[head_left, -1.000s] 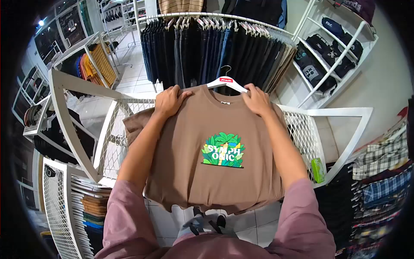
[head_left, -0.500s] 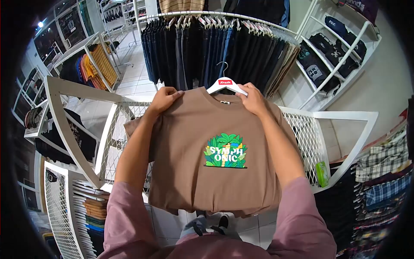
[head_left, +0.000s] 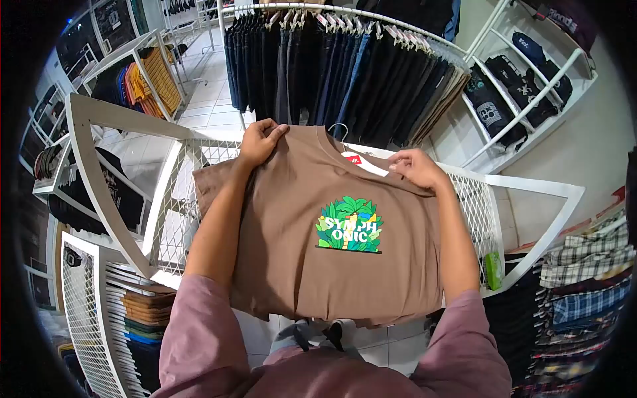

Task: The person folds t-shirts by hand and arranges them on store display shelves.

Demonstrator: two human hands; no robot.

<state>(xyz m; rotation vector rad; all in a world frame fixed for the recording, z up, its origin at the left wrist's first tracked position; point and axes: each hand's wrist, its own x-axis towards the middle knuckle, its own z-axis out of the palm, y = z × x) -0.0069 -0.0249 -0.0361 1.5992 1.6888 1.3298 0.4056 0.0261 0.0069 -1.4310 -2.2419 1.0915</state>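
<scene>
A brown T-shirt [head_left: 285, 219] with a green leafy print reading "SYMPHONIC" is spread in front of me over a white mesh rack. My left hand [head_left: 261, 140] pinches its shoulder on the left, thumb and fingers closed on the cloth. On the right, my right hand [head_left: 419, 169] has its fingers closed on the shirt's other shoulder, beside the neckline. A white hanger [head_left: 366, 166] with a red label sits inside the neck opening. Its metal hook sticks up past the collar, and the fabric covers much of the hanger.
Behind the mesh rack [head_left: 169, 219] stands a rail of dark trousers [head_left: 318, 73]. Shelves with folded black clothes [head_left: 511, 93] are at the upper right. Plaid shirts [head_left: 584, 278] hang at the lower right. A green packet [head_left: 493, 270] rests at the rack's right side.
My right hand has moved right and down, from the hanger to the shirt's shoulder. The hanger has tilted and sunk deeper into the neck opening. My left hand still grips its shoulder.
</scene>
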